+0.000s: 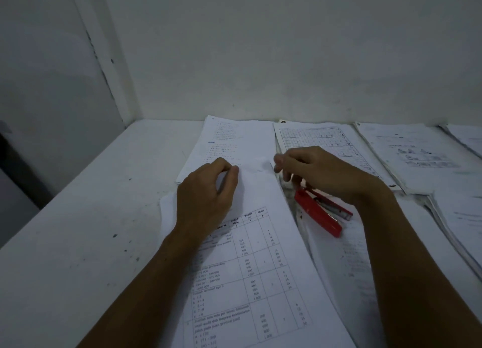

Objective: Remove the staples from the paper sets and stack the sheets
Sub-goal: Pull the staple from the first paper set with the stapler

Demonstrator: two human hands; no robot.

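The left hand [206,191] curls on the top corner of the paper set [250,256] in front, holding it down. The right hand [313,172] pinches its fingertips there; a staple is too small to see. A red stapler [318,214] lies just beside. I judge the staple is coming out; next, separate the sheets.

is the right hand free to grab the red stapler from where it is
Probably yes. The red stapler lies on the papers just under and beside the right hand, and nothing covers it. The hand's fingers are curled near the top edge of the tabled sheet, and whether they pinch anything is unclear.
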